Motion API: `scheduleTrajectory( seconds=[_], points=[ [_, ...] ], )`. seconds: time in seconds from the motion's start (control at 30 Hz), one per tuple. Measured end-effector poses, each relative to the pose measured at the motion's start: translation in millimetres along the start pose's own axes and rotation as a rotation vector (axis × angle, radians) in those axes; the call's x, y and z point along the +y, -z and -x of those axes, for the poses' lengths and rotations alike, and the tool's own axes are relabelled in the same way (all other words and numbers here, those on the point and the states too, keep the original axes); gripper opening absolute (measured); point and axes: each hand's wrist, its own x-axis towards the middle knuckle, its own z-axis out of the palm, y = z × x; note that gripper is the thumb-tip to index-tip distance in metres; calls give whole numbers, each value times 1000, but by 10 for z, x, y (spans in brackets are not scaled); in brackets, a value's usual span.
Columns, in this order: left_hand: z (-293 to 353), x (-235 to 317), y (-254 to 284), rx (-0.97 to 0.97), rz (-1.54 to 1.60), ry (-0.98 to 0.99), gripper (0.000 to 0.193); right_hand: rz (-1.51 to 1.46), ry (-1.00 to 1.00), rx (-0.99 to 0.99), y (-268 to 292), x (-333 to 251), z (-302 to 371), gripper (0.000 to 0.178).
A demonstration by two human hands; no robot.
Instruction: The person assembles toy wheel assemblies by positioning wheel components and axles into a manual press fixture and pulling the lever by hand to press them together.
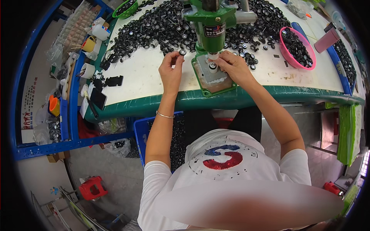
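Observation:
My left hand is raised over the white tabletop, left of a green bench press. Between its thumb and fingers is a small black toy wheel with a silvery hub. My right hand reaches in under the press head from the right, its thumb and fingers pinched together. What those fingertips hold, if anything, is too small to make out. Right beside them, a whitish round holder with a dark-and-silver top stands on the grey block of the press base.
Piles of black wheels cover the table's far side. A pink basket of wheels stands at right, near a pink cylinder. A phone lies at left by the green padded edge. Below sits a blue bin.

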Motion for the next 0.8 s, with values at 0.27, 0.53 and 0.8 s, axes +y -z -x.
scheduleTrajectory(
  seconds=[0.27,0.53,0.8],
  points=[
    [-261,-34,-57,-21,258,-38,14,291,368,51,-3,-133,161,23],
    [-191,271,-36,38,532,62,14,404,642,94,-23,44,198,18],
    [212,492,-108,-227,420,164,14,186,298,92,-61,-60,101,24]
  ],
)
